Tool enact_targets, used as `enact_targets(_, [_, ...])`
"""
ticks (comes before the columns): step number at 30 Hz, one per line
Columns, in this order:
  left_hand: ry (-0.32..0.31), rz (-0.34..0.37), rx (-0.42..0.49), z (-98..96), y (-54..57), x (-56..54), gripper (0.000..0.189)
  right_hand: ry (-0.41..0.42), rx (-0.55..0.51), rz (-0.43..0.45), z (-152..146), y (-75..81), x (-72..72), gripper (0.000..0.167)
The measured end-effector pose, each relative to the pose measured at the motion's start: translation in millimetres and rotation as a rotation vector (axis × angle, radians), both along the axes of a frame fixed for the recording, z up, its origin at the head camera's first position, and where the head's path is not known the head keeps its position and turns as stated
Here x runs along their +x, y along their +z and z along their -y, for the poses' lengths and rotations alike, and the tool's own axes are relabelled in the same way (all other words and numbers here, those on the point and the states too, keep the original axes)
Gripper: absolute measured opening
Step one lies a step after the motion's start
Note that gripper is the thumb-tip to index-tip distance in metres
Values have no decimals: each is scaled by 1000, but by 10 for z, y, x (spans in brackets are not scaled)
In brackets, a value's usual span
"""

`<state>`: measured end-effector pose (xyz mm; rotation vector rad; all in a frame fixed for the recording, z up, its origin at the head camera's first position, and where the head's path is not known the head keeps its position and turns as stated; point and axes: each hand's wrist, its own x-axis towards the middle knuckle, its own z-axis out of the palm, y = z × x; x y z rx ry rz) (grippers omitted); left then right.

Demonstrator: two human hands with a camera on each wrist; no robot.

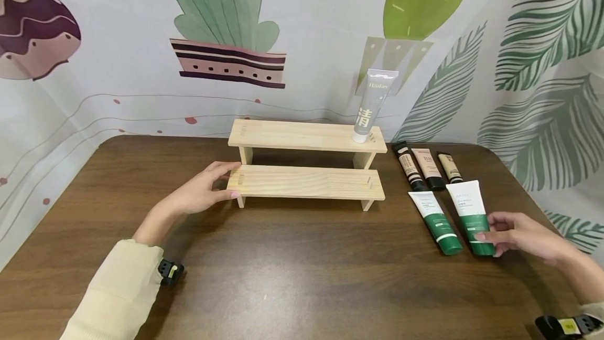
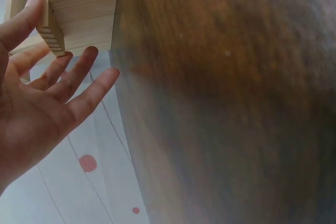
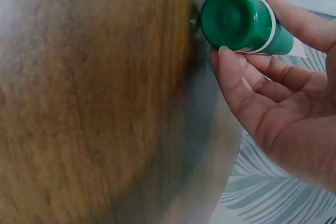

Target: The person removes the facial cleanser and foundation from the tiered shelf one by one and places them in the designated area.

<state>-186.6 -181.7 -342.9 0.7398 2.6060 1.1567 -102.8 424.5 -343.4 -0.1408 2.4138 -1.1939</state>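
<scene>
My left hand (image 1: pixel 204 191) holds the left end of the lower board of a two-step wooden display stand (image 1: pixel 306 181), thumb at the front edge and fingertips at the back. In the left wrist view the thumb and index finger span the board (image 2: pixel 48 24), the other fingers spread out. Between thumb and fingers, my right hand (image 1: pixel 519 235) grips a white-and-green squeeze tube (image 1: pixel 474 219) near its cap. The right wrist view shows its round green cap (image 3: pixel 227 18) facing the camera. A matching tube (image 1: pixel 436 222) lies just to its left on the table.
A grey translucent tube (image 1: pixel 373 104) stands cap-down on the right of the upper step. Behind the green tubes lie a black-capped slim tube (image 1: pixel 409 167), a pink tube (image 1: pixel 427 166) and a small beige tube (image 1: pixel 450 166). A patterned cloth (image 1: pixel 321 25) hangs behind the brown table (image 1: pixel 302 277).
</scene>
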Motion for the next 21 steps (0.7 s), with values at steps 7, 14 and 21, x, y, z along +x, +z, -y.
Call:
enact_targets(7, [-1, -1, 1, 14, -17, -9, 63, 28, -21, -16, 2, -24, 21, 12])
enact_targets(14, [-1, -9, 3, 5, -12, -4, 63, 56, -35, 8, -4, -22, 27, 14])
enact_targets(21, [-10, -20, 12, -1, 12, 16, 61, 37, -2, 46, 21, -27, 31, 17])
